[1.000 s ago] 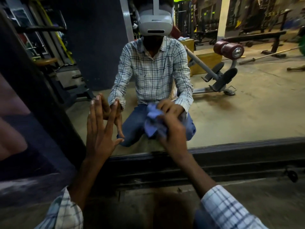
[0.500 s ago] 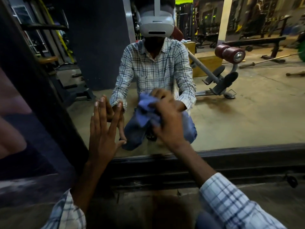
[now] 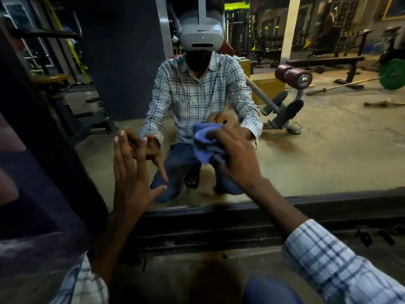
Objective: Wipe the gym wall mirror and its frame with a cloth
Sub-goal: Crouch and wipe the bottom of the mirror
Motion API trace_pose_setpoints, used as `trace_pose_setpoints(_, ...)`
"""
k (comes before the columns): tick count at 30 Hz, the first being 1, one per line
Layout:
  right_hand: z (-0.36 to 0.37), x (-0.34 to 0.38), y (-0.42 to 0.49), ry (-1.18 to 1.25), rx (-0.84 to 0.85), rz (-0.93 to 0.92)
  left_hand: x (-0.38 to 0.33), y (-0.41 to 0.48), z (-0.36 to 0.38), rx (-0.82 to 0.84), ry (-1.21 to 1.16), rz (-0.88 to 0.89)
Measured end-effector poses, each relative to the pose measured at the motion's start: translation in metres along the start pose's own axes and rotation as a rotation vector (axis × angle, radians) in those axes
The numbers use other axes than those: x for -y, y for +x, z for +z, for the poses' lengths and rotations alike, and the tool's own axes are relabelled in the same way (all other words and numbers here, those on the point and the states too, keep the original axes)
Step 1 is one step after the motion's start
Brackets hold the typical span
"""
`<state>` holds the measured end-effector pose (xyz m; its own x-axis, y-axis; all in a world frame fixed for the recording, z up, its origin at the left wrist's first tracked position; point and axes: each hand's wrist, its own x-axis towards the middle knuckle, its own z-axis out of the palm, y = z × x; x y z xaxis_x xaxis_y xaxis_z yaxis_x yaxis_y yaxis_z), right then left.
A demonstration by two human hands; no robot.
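Rt hand (image 3: 237, 159) is gripping the blue cloth (image 3: 207, 145) — fingers curling round a bunched wad of it, back of the hand toward the camera — and pressing it onto the mirror (image 3: 328, 154) low down, a little above the btm rail of the frame (image 3: 241, 218). The wad is sitting on the glass near centre of view, meeting its own reflection.

Lt hand (image 3: 131, 172) is lying flat on the glass just to the left of it. Its fingers are straight, thumb splaying out, holding nothing, fingertips touching their reflection. Looks like it's bracing the crouch.

Judging the step: this is the lower-glass wipe, w/ the frame seemingly not dealt with yet. To do it well, I'd be spreading the cloth flatter, since a tight wad is giving only a small contact patch. Then I'd be working in overlapping passes w/ even pressure, right down to where glass is meeting rail; grime prob. collects in that seam. The bracing palm is likely leaving prints, so that patch is wanting a pass too once the hand lifts. After that come the black rail and the dark left side of the frame.

Light is dim and the glass is reflecting a bench (image 3: 292, 109) and gym floor, so can't tell how streak-free it is.
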<state>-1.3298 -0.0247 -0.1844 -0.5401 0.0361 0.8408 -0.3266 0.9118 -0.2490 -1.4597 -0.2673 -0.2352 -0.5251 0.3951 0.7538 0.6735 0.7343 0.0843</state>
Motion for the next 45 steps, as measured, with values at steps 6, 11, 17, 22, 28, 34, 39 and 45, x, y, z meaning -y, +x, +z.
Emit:
trace_pose_setpoints(6,-0.084,-0.064,0.008,0.005,-0.67,0.257,-0.039,0.015,0.0,-0.007,-0.063,0.134)
trace_pose_setpoints(11,-0.045,-0.03,0.013,0.234,-0.701,0.324,-0.085,0.033,0.002,0.012,-0.059,0.204)
trace_pose_setpoints(17,-0.082,-0.043,0.02,-0.049,-0.207,-0.002,-0.101,0.043,0.003,0.056,-0.011,0.219)
trace_pose_setpoints(22,-0.138,-0.104,-0.002,-0.089,-0.762,0.301,-0.101,0.042,0.007,0.066,0.029,0.206)
trace_pose_setpoints(28,-0.083,-0.065,0.009,0.193,-0.811,0.382,-0.107,0.042,0.006,0.069,0.056,0.192)
trace_pose_setpoints(34,-0.084,-0.07,-0.028,-0.021,-0.28,0.161,-0.105,0.042,0.006,0.062,0.075,0.196)
trace_pose_setpoints(39,-0.137,-0.133,-0.068,-0.039,-0.812,0.523,-0.107,0.041,0.007,0.073,0.086,0.185)
trace_pose_setpoints(45,-0.069,-0.088,-0.051,0.201,-0.921,0.591,-0.111,0.042,0.007,0.065,0.087,0.165)
